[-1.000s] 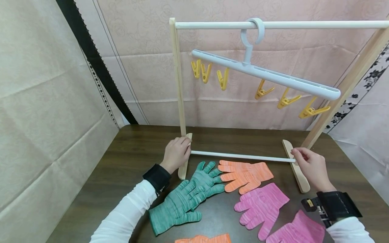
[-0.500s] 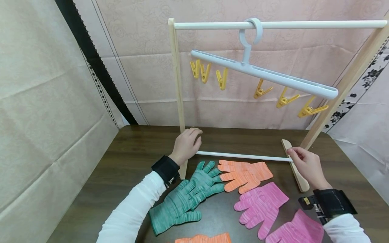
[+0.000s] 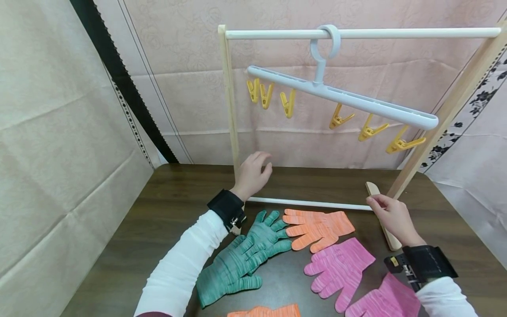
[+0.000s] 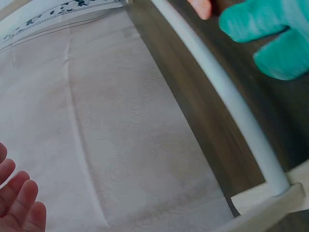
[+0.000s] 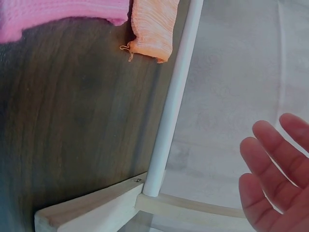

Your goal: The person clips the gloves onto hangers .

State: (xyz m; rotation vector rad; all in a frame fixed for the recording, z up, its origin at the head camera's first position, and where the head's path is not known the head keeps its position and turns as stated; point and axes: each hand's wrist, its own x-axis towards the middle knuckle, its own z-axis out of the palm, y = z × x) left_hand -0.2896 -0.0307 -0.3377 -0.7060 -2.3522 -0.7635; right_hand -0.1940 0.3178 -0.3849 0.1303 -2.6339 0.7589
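Note:
My left hand (image 3: 255,172) is raised beside the rack's left wooden post (image 3: 229,101), its fingers loosely bent around nothing. In the left wrist view the left fingers (image 4: 21,198) show against the pale cloth, apart from the rack. Over the right end of the white lower bar (image 3: 309,203) hovers my right hand (image 3: 390,216); the right wrist view shows its fingers (image 5: 270,169) relaxed and off the bar. A light blue hanger (image 3: 340,97) hangs tilted from the top rail (image 3: 396,33), with several yellow clothespins (image 3: 288,103) along it.
In front of the rack lie a green glove pair (image 3: 237,264), an orange glove (image 3: 318,229), a pink glove (image 3: 340,268) and another pink glove (image 3: 390,299). A second orange glove (image 3: 265,311) is cut off at the bottom edge. Cloth (image 3: 178,110) surrounds the wooden table (image 3: 119,264).
My left hand has left the rack's left foot and moved up and to the right. My right hand has shifted slightly left along the lower bar's end. Gloves and hanger stay put.

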